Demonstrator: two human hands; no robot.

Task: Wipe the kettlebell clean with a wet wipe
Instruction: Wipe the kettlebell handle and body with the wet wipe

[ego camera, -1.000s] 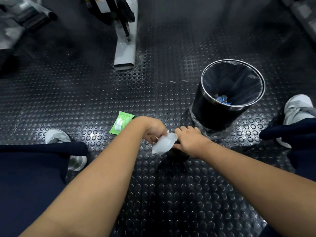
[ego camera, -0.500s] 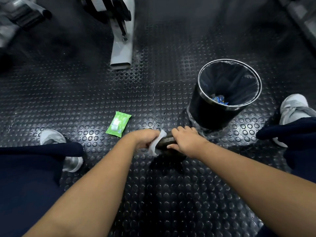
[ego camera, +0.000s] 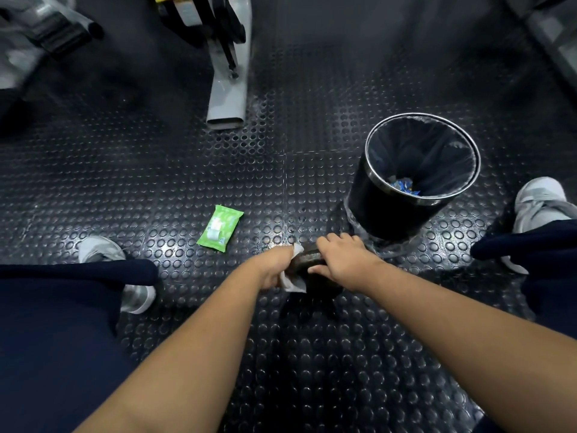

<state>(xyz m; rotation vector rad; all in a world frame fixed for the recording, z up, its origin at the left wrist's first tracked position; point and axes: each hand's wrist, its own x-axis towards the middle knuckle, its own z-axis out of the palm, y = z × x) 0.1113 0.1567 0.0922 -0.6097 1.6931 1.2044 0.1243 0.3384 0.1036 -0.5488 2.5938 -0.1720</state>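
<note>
Black studded rubber flooring (ego camera: 312,354) fills our head view, laid in tiles whose seams cross in front of us. We see the kettlebell (ego camera: 307,257) as a dark, worn lump low on that floor, between our two hands and just in front of the black bin (ego camera: 381,210). Most of it is hidden by our hands and the shadow beneath.

Our left hand (ego camera: 274,267) has its fingers curled round a white wet wipe (ego camera: 292,284), which it holds against the kettlebell's left side. A crumpled corner of the wipe hangs below the hand. Our right hand (ego camera: 342,260) grips the kettlebell from the other side, fingers bent over its top and thumb tucked along the near edge.

A green wipe pack (ego camera: 220,228) lies flat on the floor to the left of the hands, apart from them. The bin is lined with a dark bag, and we can see blue wrappers (ego camera: 404,185) at its bottom. Our grey shoes, the left shoe (ego camera: 100,250) and the right shoe (ego camera: 537,195), stand wide on either side below dark trouser legs. Farther off, a grey machine foot (ego camera: 228,98) rests on the floor.
</note>
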